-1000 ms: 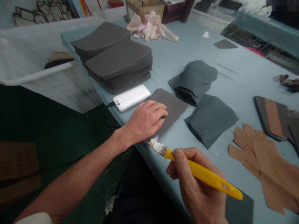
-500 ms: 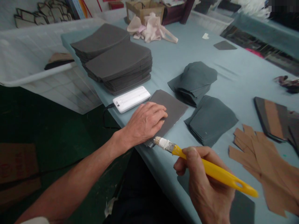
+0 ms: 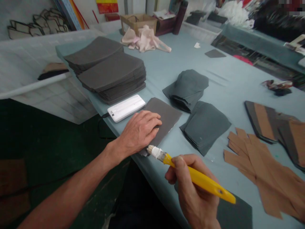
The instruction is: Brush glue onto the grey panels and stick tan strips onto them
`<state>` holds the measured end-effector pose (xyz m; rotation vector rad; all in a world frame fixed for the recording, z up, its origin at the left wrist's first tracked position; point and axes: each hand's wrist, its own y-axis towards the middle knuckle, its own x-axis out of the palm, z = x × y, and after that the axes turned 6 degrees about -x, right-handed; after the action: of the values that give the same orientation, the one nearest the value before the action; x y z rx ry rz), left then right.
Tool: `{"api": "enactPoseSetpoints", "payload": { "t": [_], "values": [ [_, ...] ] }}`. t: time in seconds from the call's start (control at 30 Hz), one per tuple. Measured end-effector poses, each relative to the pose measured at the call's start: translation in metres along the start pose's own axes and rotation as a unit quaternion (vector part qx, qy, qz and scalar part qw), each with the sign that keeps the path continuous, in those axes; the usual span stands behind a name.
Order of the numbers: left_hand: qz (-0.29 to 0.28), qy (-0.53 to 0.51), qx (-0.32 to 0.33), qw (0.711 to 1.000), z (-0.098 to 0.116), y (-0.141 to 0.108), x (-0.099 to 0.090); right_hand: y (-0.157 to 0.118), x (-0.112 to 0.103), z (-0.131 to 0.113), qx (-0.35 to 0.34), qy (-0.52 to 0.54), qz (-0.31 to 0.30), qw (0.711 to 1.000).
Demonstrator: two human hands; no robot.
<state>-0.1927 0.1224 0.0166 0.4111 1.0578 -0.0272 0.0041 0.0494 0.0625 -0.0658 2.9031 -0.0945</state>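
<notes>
My left hand (image 3: 141,128) lies palm down on a dark grey sheet (image 3: 168,111), its fingers stretched over the near part. My right hand (image 3: 192,187) grips the yellow handle of a paintbrush (image 3: 202,178). White paste covers the base of the bristles, whose tip is at the sheet's near edge beside my left hand; whether it touches is hard to tell. Just beyond my left hand lies a white power bank (image 3: 126,108) with a black cable. Partly under my right hand is another dark piece (image 3: 234,211).
Tall stacks of dark grey sheets (image 3: 111,73) stand at the table's left edge. Two blue-grey piles (image 3: 206,125) lie mid-table. Brown strips (image 3: 259,168) and dark pieces with brown bands (image 3: 263,122) lie to the right. Behind are pale cloth (image 3: 145,38) and a cardboard box (image 3: 138,24).
The camera has turned a little, so everything appears shifted to the left and slightly lower. Both hands keep nearly the same places relative to the sheet, the brush tip still at its near edge.
</notes>
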Motion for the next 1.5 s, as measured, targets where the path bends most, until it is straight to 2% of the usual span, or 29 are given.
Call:
{"api": "enactPoseSetpoints", "payload": {
  "t": [0.17, 0.3, 0.47, 0.7, 0.93, 1.2, 1.5],
  "values": [
    [0.003, 0.003, -0.001, 1.0, 0.001, 0.001, -0.001, -0.008, 0.003, 0.008, 0.018, -0.006, -0.065, 0.998],
    [-0.002, 0.003, -0.003, 1.0, 0.001, 0.001, 0.0, -0.004, -0.003, 0.003, 0.04, 0.012, -0.043, 0.998],
    [-0.001, 0.006, -0.007, 1.0, 0.002, 0.001, 0.0, 0.011, -0.003, -0.002, 0.022, 0.048, 0.007, 0.999],
    [0.0, 0.006, -0.004, 1.0, 0.003, 0.001, -0.002, 0.023, -0.002, 0.014, 0.007, 0.07, -0.001, 0.998],
    [0.007, 0.003, 0.001, 1.0, 0.001, 0.001, 0.0, 0.041, -0.007, 0.036, -0.047, 0.084, -0.021, 0.995],
    [0.003, 0.002, -0.003, 1.0, 0.0, 0.001, -0.001, 0.051, -0.012, 0.033, -0.085, 0.078, -0.006, 0.993],
    [0.003, 0.004, -0.004, 1.0, 0.002, 0.001, -0.002, 0.062, -0.012, 0.032, -0.088, 0.074, 0.018, 0.993]
  ]
}}
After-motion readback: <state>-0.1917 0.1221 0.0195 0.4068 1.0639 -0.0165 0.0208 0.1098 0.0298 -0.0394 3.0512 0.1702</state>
